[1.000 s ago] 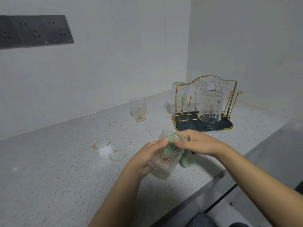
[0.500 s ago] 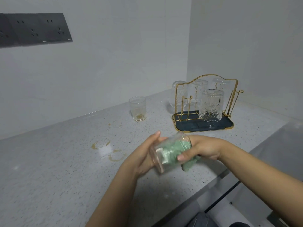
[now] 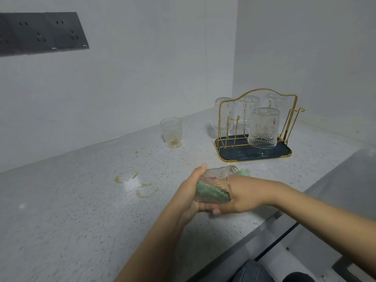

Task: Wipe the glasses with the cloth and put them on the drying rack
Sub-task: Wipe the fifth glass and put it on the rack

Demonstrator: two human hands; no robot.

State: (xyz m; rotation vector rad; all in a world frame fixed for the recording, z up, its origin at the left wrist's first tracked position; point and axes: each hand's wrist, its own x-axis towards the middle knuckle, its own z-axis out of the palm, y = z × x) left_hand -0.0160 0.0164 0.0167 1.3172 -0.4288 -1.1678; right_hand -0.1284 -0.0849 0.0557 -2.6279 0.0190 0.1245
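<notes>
Glass tilted, gripped by left hand, right hand pushing green cloth inside

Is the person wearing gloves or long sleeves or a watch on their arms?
No. Both the left hand and the right hand are bare, with no gloves. Both forearms are uncovered right to the picture's edge, so no sleeves show. No watch, bracelet or ring is visible on either one.

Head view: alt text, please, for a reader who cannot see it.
The left hand holds a glass while the right hand pushes a green cloth inside it, above a speckled counter; behind stands a gold drying rack.
</notes>
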